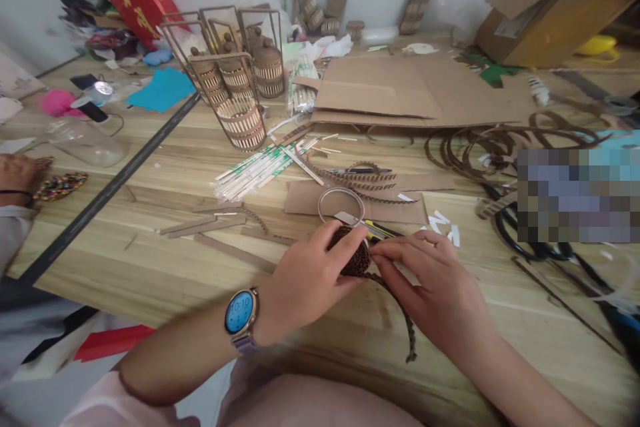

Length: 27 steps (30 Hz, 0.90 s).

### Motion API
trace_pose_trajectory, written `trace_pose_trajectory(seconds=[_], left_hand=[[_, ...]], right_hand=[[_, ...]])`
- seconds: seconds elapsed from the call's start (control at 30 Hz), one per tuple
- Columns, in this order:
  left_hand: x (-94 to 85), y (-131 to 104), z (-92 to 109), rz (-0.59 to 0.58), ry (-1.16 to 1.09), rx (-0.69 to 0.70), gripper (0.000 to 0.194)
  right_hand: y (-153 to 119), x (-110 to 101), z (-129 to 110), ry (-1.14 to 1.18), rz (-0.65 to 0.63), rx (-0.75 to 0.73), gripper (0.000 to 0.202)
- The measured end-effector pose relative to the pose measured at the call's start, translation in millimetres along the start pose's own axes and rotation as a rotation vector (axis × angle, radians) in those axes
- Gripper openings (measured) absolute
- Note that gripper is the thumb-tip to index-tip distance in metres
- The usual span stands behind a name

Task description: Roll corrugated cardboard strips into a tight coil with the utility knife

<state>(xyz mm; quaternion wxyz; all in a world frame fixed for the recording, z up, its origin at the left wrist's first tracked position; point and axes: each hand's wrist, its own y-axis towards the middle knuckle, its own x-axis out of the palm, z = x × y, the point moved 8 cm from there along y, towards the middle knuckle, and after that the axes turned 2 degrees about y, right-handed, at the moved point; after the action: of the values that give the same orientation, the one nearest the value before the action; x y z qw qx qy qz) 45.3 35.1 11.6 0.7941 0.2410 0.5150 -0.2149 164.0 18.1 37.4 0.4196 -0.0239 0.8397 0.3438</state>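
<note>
My left hand (320,273) is closed around a tight coil of brown corrugated cardboard strip (354,255), thumb below and fingers over the top. A loose tail of the strip curves away from the coil and hangs under my right hand (425,273). The right fingertips are pinched together against the coil's right edge; what lies between them is too small to make out, though a pale sliver shows there. Just beyond the coil are a ring-shaped tape roll (341,205) and a yellow-and-black box cutter (383,229), both on a cardboard piece (305,199).
Small lantern-like baskets with handles (243,123) stand at the back left, near bundled white sticks (255,170). Cardboard sheets (370,90) lie behind. Strip coils (465,147) and white scraps (454,235) are on the right. Another person's hand (20,173) is at far left.
</note>
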Motion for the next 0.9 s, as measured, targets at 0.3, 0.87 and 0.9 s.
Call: trace_pose_trajectory(seconds=[0.3, 0.87, 0.9], left_hand=[[-7.5, 1.6, -3.0, 0.063, -0.011, -0.024, 0.058], [1.0, 1.6, 2.4, 0.036, 0.009, 0.009, 0.066], [-0.4, 1.8, 1.9, 0.057, -0.007, 0.006, 0.069]], right_hand=[[-0.9, -3.6, 3.9, -0.004, 0.016, 0.062, 0.010], [0.2, -0.1, -4.4, -0.187, 0.038, 0.006, 0.013], [0.3, 0.5, -2.4, -0.174, 0.022, 0.020, 0.013]])
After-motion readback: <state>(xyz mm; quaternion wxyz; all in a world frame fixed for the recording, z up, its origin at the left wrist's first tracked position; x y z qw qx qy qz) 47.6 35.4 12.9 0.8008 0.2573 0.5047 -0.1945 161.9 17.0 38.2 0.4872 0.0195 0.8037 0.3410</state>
